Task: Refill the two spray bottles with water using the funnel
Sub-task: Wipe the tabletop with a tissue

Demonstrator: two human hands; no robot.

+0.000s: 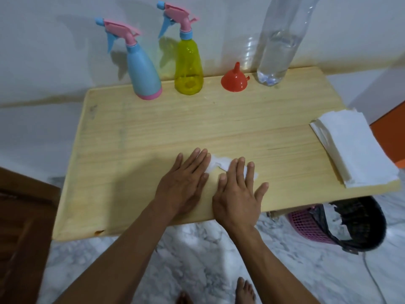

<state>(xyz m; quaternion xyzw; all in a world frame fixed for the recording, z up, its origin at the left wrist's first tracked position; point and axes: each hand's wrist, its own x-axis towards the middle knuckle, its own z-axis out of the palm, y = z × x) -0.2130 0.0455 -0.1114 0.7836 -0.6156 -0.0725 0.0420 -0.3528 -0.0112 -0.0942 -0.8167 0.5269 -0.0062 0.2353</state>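
Both hands lie flat with straight fingers near the front edge of the wooden table (153,132), the left hand (184,183) and right hand (237,194) pressing a crumpled tissue (219,164). Along the back edge stand a tall clear water bottle (280,40), a blue spray bottle (142,71), a yellow spray bottle (188,62) and an upside-down red funnel (234,80). Folded napkins (355,148) sit at the right edge.

The clear bottle's (282,40) top was cut off by the frame — both hands (184,183) hid most of the tissue (219,164).
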